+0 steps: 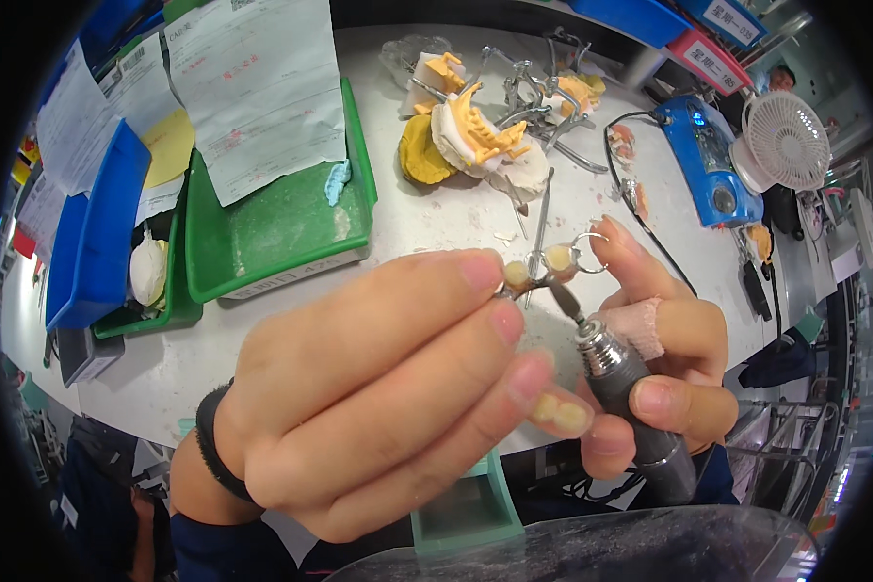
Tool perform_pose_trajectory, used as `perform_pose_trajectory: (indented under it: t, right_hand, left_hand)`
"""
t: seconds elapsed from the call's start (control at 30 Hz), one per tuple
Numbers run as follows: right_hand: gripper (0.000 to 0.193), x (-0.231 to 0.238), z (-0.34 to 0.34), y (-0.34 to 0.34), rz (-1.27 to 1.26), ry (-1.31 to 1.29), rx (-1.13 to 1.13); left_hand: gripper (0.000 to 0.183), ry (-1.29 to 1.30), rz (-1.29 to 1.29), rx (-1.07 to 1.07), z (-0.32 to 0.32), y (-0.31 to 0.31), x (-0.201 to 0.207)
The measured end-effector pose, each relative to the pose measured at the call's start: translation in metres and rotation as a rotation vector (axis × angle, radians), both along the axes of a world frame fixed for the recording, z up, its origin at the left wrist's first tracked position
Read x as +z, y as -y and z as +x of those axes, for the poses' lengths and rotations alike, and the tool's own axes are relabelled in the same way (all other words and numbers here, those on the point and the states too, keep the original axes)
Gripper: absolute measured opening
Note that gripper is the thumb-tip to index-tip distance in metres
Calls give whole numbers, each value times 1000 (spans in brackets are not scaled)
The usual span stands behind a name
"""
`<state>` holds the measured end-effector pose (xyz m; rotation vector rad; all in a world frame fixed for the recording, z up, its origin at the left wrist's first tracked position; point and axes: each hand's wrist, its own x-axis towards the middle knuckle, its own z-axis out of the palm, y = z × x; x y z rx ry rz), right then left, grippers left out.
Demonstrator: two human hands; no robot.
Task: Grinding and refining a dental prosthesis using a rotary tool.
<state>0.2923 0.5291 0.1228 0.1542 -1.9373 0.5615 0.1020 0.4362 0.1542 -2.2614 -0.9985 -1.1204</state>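
My left hand [388, 388] pinches a partial denture [559, 258] with tooth-coloured crowns, pink parts and thin wire clasps. Another tooth segment [563, 414] shows below my left fingertips; whether it joins the same denture I cannot tell. In my right hand [694, 335] is a dark rotary handpiece [640, 403], its tip slanting up and left. A grey cone-shaped bur [565, 301] sits in its nose, right at the denture's lower edge; I cannot tell whether they touch. My right index fingertip is beside the round wire clasp. A bandage [635, 328] wraps one right finger.
Plaster models with orange parts [485, 136] and metal articulators [533, 92] stand at the back. Left are a green tray [359, 209] with papers and a blue bin [97, 233]. Right are a blue control unit [708, 160], its cable and a white fan [786, 141]. A green drawer [470, 514] lies below.
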Motion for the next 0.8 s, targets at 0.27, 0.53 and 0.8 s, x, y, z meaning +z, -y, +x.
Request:
perform_pose_trajectory:
  t: [0.27,0.53,0.8]
  right_hand:
    - [29,-1,-1,2,-28,-31,1]
    - [30,2,-1,4,-80,-42,27]
    - [31,2,-1,5,-28,-16,-46]
  left_hand:
    - [41,-32,-13,-18,-2,2,-1]
    - [45,90,-33,-52,1,1,0]
    - [46,122,-141,-25,0,4,3]
